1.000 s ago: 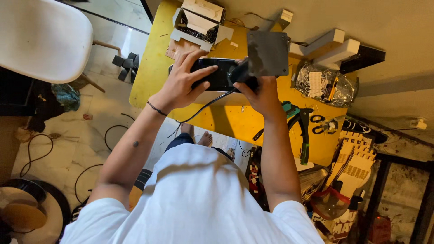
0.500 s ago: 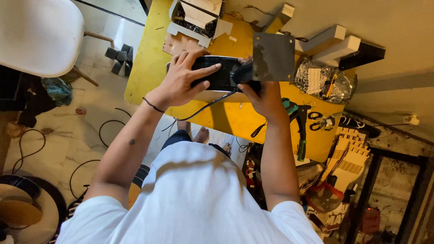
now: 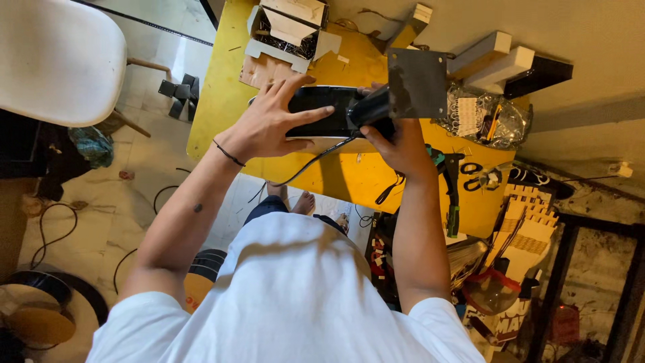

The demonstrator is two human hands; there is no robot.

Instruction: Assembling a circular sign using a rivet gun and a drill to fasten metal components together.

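My left hand (image 3: 272,121) lies flat, fingers spread wide, pressing on 1 long black device (image 3: 319,111) at upper centre of the frame, over the yellow table (image 3: 349,178). My right hand (image 3: 403,144) is wrapped tight around 1 black tool (image 3: 369,107) just right of it, with 1 grey square plate (image 3: 416,84) at its far end. 1 black cable (image 3: 309,165) trails down from the tool. 1 open cardboard box (image 3: 289,27) sits at the top, 1 white chair (image 3: 57,60) upper left, 1 clear bag (image 3: 480,117) right.
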